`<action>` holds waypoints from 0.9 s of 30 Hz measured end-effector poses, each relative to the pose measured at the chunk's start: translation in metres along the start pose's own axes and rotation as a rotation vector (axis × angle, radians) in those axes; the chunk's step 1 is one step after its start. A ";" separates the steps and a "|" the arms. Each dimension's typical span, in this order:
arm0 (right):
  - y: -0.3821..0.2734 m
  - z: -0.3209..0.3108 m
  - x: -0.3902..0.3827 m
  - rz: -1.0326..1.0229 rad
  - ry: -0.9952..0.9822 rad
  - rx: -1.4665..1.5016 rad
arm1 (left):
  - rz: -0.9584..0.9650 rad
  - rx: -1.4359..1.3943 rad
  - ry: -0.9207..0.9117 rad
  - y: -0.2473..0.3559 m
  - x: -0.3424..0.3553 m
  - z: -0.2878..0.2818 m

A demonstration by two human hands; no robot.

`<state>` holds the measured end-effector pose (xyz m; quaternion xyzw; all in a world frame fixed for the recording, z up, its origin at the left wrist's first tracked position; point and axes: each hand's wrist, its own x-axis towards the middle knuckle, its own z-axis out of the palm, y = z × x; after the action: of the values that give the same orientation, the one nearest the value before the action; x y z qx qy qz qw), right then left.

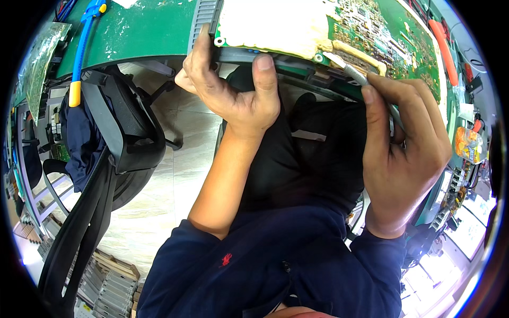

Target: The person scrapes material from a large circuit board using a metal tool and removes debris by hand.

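The board (347, 27), component side up, is green, with a broad white panel (275, 24) over its left part, cream filler (366, 60) in bumpy strips beside it, and dense small parts to the right. The slim grey tool (354, 74) slants across the near edge, its pale tip at the filler.

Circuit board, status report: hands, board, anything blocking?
Left hand spread at near-left corner of circuit board. Right hand, grip closed on slim metal tool, tip at board's near edge. Board component side up. Nothing visibly blocking tool tip.
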<state>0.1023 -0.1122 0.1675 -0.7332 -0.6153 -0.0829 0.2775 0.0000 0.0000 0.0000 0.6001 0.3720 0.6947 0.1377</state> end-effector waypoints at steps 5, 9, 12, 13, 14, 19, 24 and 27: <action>0.006 0.008 -0.004 -0.033 0.062 0.002 | -0.019 -0.057 0.017 0.004 0.001 0.002; 0.007 0.012 -0.007 -0.022 0.088 0.035 | -0.040 -0.072 0.018 0.008 0.001 0.002; 0.007 0.014 -0.009 -0.013 0.107 0.048 | -0.056 -0.065 0.007 0.010 0.002 0.001; 0.006 0.015 -0.009 0.001 0.105 0.051 | -0.063 -0.070 0.011 0.010 0.002 0.001; 0.006 0.015 -0.009 0.014 0.103 0.054 | -0.069 -0.076 0.015 0.010 0.001 0.002; 0.013 0.001 0.000 -0.028 0.009 0.075 | -0.052 -0.036 -0.007 0.006 0.002 -0.001; 0.020 -0.011 0.008 -0.062 -0.034 0.058 | 0.032 0.033 -0.042 0.006 0.006 -0.001; 0.023 -0.011 0.012 -0.103 -0.053 0.057 | 0.030 0.045 -0.041 0.006 0.005 -0.002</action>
<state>0.1298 -0.1097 0.1753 -0.6942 -0.6615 -0.0601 0.2773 -0.0020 -0.0013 0.0077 0.6228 0.3755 0.6755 0.1213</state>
